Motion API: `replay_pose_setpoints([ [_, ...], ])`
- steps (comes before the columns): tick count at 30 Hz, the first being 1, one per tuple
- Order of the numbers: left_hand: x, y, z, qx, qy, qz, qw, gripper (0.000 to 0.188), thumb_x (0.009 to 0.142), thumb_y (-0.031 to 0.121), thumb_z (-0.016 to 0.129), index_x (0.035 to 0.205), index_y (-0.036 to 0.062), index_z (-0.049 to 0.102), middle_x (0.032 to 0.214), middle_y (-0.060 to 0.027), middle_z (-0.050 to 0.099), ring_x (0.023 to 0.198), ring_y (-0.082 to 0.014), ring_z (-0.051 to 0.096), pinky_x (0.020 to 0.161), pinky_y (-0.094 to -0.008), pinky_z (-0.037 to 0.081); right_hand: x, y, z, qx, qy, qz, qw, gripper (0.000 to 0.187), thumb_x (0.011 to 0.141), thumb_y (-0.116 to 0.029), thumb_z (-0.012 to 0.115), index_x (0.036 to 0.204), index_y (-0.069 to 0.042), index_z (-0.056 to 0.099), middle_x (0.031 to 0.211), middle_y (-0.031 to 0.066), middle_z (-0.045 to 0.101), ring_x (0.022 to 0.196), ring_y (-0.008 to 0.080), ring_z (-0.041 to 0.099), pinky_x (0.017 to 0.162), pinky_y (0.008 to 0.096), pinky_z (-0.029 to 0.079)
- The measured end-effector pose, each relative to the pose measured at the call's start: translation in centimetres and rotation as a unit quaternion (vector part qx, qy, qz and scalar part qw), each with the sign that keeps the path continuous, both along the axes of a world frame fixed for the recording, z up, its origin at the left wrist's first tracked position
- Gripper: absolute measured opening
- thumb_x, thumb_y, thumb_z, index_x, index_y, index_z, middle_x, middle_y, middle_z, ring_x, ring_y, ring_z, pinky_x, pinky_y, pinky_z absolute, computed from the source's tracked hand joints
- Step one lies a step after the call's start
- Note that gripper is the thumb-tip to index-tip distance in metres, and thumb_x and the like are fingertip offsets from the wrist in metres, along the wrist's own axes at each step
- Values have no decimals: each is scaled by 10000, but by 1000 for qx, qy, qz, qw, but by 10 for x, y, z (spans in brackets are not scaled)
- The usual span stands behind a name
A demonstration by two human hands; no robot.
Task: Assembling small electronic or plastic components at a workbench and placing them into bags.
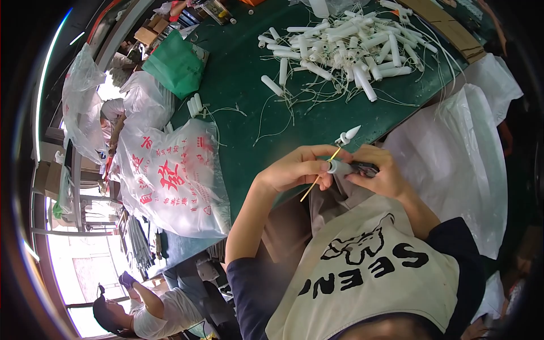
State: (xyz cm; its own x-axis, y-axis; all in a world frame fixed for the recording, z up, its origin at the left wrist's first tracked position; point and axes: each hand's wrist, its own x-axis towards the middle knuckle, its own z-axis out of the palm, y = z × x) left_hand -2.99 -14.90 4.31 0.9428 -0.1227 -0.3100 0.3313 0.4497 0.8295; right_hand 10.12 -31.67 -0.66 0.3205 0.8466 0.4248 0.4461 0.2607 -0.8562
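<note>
My left hand (303, 167) is closed on a short white tube (340, 168), held just in front of my body. A thin yellow stick (309, 190) slants across the fingers of that hand. My right hand (381, 171) grips a dark, rounded object (365, 169) that meets the tube's right end; its kind cannot be made out. Just beyond my fingers is a small white piece with a flame-shaped tip (352, 134); whether it is held or lies on the table is unclear. Farther off, a heap of white tubes with thin wires (362, 85) lies on the green table (238, 136).
A few small white tubes (195, 105) lie at the left, near a green bag (177, 65). A clear plastic bag with red print (175, 175) covers the table's left edge. White plastic sheeting (453, 164) hangs at the right. Another person (153, 309) sits at the lower left.
</note>
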Motion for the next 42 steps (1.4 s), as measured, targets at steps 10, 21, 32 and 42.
replay_pose_setpoints([
  [10, -8, 1, -2, 57, 2, 4, 998, 309, 777, 206, 590, 946, -51, 556, 683, -122, 591, 612, -171, 591, 596, -274, 480, 3, 5, 2, 1, 70, 10, 998, 247, 724, -30, 648, 958, -3, 574, 786, 63, 619, 626, 117, 558, 570, 239, 448],
  [21, -22, 3, 16, 152, 11, -24, 988, 264, 811, 155, 566, 965, -58, 586, 709, -124, 634, 632, -146, 620, 603, -232, 477, 44, -8, 5, -146, 225, 135, 954, 241, 911, -120, 338, 985, 23, 517, 641, 81, 568, 429, 94, 497, 408, 216, 405],
  [32, -21, 2, 20, 168, 30, 4, 985, 250, 775, 151, 560, 916, -52, 594, 665, -152, 618, 569, -184, 607, 565, -260, 482, 48, -10, 10, -217, 97, 124, 963, 225, 906, -98, 338, 961, 17, 523, 605, 59, 558, 399, 91, 471, 399, 225, 388],
  [42, -20, 4, 19, 154, 32, 5, 988, 255, 785, 158, 564, 914, -61, 580, 665, -152, 618, 588, -190, 608, 570, -263, 485, 37, 4, 14, -157, 135, 110, 972, 249, 912, -115, 340, 1026, 15, 519, 651, 49, 559, 465, 76, 473, 438, 208, 389],
])
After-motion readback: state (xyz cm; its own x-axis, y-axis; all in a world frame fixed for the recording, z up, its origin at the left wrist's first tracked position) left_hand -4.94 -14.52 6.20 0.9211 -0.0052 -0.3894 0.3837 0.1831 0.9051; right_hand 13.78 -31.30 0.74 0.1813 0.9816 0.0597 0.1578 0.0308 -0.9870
